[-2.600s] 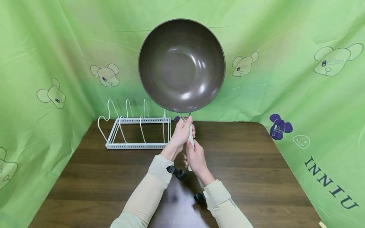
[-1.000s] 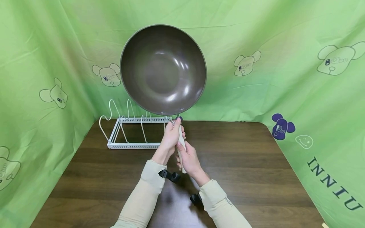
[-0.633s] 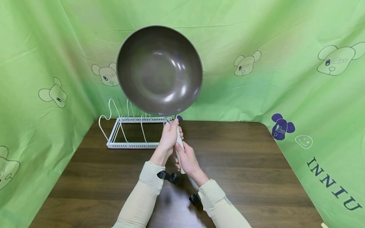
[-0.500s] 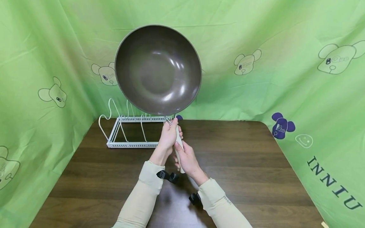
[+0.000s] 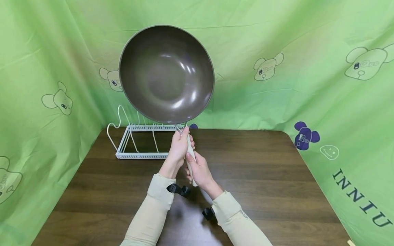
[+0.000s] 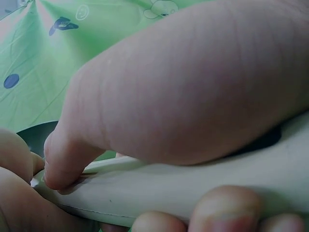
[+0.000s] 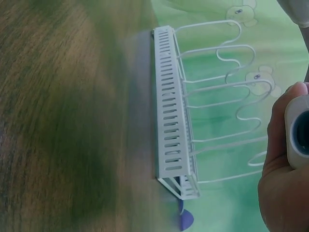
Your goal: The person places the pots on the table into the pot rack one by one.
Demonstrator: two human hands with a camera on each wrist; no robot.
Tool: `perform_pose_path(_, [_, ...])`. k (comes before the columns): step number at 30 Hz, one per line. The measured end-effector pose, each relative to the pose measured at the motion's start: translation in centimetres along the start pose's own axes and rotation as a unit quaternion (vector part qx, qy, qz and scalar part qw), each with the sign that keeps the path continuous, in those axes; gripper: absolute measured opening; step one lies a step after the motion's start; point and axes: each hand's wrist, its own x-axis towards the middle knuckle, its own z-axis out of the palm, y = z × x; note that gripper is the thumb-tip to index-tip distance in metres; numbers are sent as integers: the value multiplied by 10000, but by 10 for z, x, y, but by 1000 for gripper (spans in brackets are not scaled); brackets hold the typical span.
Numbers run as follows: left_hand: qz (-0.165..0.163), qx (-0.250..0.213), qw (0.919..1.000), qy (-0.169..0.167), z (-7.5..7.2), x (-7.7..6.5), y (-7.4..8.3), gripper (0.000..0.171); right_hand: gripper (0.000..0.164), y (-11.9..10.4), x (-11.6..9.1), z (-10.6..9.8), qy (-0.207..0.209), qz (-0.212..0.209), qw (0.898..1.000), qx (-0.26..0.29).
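Observation:
A deep dark-brown wok (image 5: 166, 75) is held up over the back of the table, its inside facing me and its long pale handle (image 5: 191, 157) pointing down. My left hand (image 5: 178, 147) grips the handle's upper part, close to the pan. Lower down, my right hand (image 5: 200, 171) is wrapped round the same handle. In the left wrist view the handle (image 6: 159, 188) runs between the thumb and curled fingertips. At the right edge of the right wrist view, the right hand (image 7: 285, 183) holds the handle's hollow end (image 7: 295, 130).
A white wire rack (image 5: 141, 155) with upright loops stands on the back left of the wooden table (image 5: 261, 177), partly behind the wok and left hand. A green printed curtain (image 5: 246, 102) hangs behind and at both sides.
Both hands have carried the wok to the left, so it now hangs above the rack's right part instead of to its right. Their grip on the handle looks unchanged.

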Motion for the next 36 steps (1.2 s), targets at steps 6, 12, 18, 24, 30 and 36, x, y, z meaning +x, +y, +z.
perform_pose_path(6, [140, -80, 9999, 34, -6, -1, -3, 22, 51, 2, 0, 4, -38, 84, 10000, -28])
perform_pose_path(12, [-17, -72, 9999, 144, -9, 0, -2, 21, 50, 3, 0, 6, -119, 146, 9998, 5])
perform_pose_path(18, [16, -74, 9998, 184, -12, -1, -1, 21, 49, 3, 0, 9, -171, 80, 9998, 67])
perform_pose_path(24, [94, -50, 9997, 222, -17, -1, 0, 21, 53, 5, 3, 14, -257, 54, 9996, 141])
perform_pose_path(30, [219, 6, 9994, 273, -24, -1, 1, 21, 46, 9, 7, 22, -317, 19, 9993, 206])
perform_pose_path(36, [315, 149, 9989, 306, -31, -3, 2, 21, 42, 14, 10, 31, -394, -18, 9987, 324])
